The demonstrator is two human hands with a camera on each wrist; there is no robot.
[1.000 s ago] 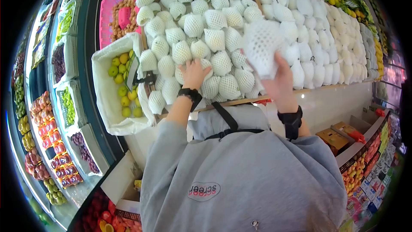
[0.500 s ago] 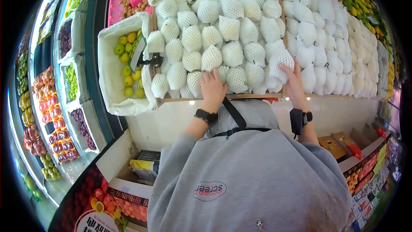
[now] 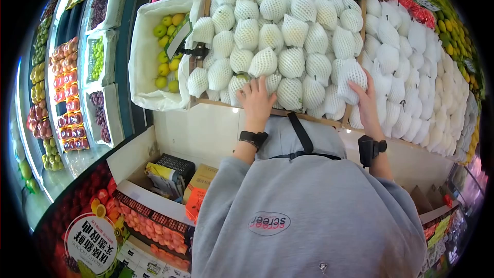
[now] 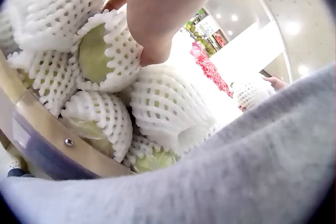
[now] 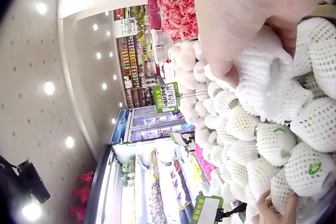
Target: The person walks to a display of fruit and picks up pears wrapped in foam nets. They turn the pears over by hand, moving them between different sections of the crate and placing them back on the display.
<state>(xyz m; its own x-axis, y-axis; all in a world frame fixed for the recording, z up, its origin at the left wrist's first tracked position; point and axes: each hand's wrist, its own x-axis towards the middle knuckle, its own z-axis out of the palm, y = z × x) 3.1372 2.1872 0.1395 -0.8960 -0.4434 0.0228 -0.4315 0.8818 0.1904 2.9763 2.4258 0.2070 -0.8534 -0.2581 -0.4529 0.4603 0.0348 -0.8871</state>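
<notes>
At the right end of the netted pile, my right hand [image 3: 367,104] holds a fruit in a white foam net [image 3: 350,80], low over the front rows. The right wrist view shows its thumb and fingers pressed round the bunched net [image 5: 265,79]. My left hand [image 3: 256,100] rests on the front row, its fingers spread over netted fruit [image 3: 237,83]. From the left wrist, its thumb lies against a net [image 4: 123,58] with green skin showing through the opening. More netted fruit [image 3: 290,62] surrounds both hands.
A wooden edge [image 3: 309,118] runs along the front of the display. Left stands a white-lined crate [image 3: 144,85] of green and yellow fruit, with a price sign [image 3: 178,37] clamped beside it. White-wrapped fruit [image 3: 391,59] fills the section to the right.
My right hand has brought the netted fruit down from in the air onto the pile's right front. The left hand has slid right and toward the front edge. The head view has shifted.
</notes>
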